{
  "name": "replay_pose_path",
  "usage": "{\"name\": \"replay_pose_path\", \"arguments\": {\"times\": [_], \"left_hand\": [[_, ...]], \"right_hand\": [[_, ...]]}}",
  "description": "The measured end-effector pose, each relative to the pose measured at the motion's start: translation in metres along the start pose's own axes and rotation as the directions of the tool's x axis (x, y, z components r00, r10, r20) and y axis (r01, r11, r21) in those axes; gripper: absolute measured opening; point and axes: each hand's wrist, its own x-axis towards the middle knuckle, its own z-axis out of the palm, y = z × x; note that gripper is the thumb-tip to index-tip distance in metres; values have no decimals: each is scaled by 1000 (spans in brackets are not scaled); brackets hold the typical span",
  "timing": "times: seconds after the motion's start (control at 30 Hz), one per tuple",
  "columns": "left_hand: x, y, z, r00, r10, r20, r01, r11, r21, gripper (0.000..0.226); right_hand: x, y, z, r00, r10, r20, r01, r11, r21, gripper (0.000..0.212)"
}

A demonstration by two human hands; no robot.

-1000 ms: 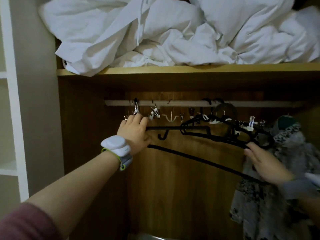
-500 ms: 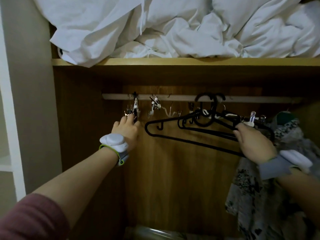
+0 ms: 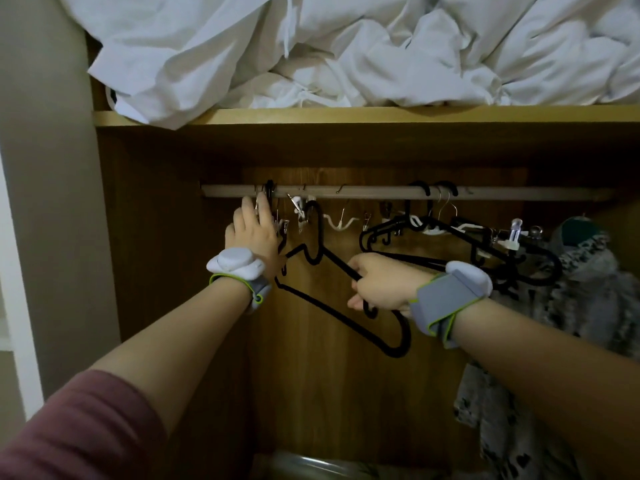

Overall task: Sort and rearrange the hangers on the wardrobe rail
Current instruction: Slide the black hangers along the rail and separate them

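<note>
A pale wardrobe rail [image 3: 381, 192] runs across under the wooden shelf. My right hand [image 3: 379, 284] grips a black hanger [image 3: 322, 299] by its shoulder; the hanger is off the rail, tilted, its hook [image 3: 313, 216] just below the rail. My left hand [image 3: 254, 233] reaches up with straight fingers to the metal clip hangers [image 3: 273, 216] at the rail's left end, touching them. Several more black hangers [image 3: 460, 244] hang bunched at the right. Small clips [image 3: 299, 211] and a white hook piece [image 3: 341, 221] dangle between.
White bedding [image 3: 346, 46] is piled on the shelf [image 3: 381, 114] above and droops over its left edge. A patterned grey garment [image 3: 581, 306] hangs at the far right. The wardrobe's side wall [image 3: 156, 237] stands close to my left hand.
My right hand has carried one black hanger leftward away from the bunch, off the rail. My left hand has risen from below the clips up to the rail.
</note>
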Motion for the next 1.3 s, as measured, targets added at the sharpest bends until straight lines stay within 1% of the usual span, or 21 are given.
{"name": "replay_pose_path", "arguments": {"times": [0.1,0.2,0.3,0.37,0.43,0.5,0.57,0.67,0.73,0.8,0.83,0.87,0.93,1.0,1.07,1.1,1.17,1.23,1.3], "left_hand": [[11,0,12,998,-54,25,55,998,-24,87],[19,1,14,994,-88,68,95,990,-108,83],[24,1,11,987,-89,134,112,978,-175,81],[24,0,8,980,-78,182,121,962,-244,81],[22,2,5,976,-43,214,110,944,-311,81],[20,3,0,978,7,207,74,920,-386,78],[20,5,-2,976,73,203,21,904,-426,78],[21,6,-1,964,166,205,-51,880,-472,74],[19,6,-2,943,251,218,-116,862,-493,73],[18,4,-3,911,312,268,-156,865,-476,69],[17,3,-3,900,316,301,-163,884,-439,66],[15,3,-2,896,304,322,-172,909,-379,63],[6,4,1,907,233,351,-166,963,-211,65],[-5,7,5,928,164,333,-156,986,-51,74],[-13,5,8,951,162,262,-178,983,38,81],[-15,6,10,954,176,243,-197,978,65,83],[-17,1,9,951,182,248,-209,974,86,85],[-17,-4,6,949,197,246,-215,975,51,75],[-16,-7,3,943,232,238,-231,972,-35,60]], "right_hand": [[-3,3,12,1000,-15,-16,17,990,137,48],[-13,8,20,1000,0,-28,7,960,280,50],[-22,11,28,994,-101,-31,106,951,291,47],[-22,9,32,990,-140,-33,144,939,312,51],[-14,10,37,990,-141,-28,142,928,343,57],[-9,10,42,989,-144,-31,145,914,379,56],[-8,8,46,986,-159,-51,165,899,406,54],[-14,2,47,974,-180,-138,223,867,446,52],[-19,0,46,970,-172,-173,233,863,449,51],[-16,-2,44,969,-152,-194,224,870,440,51],[-13,-4,43,970,-136,-202,213,877,431,51],[-9,-6,42,972,-119,-205,198,882,428,52],[0,-12,41,977,-87,-197,167,885,435,52],[7,-19,41,980,-68,-188,153,862,483,51],[14,-30,43,984,-62,-169,148,813,563,44],[16,-35,43,985,-55,-165,143,795,589,42],[23,-44,46,986,-43,-161,133,782,609,40],[30,-48,47,985,-21,-170,123,776,618,41],[38,-47,44,981,11,-192,112,778,618,40]]}}
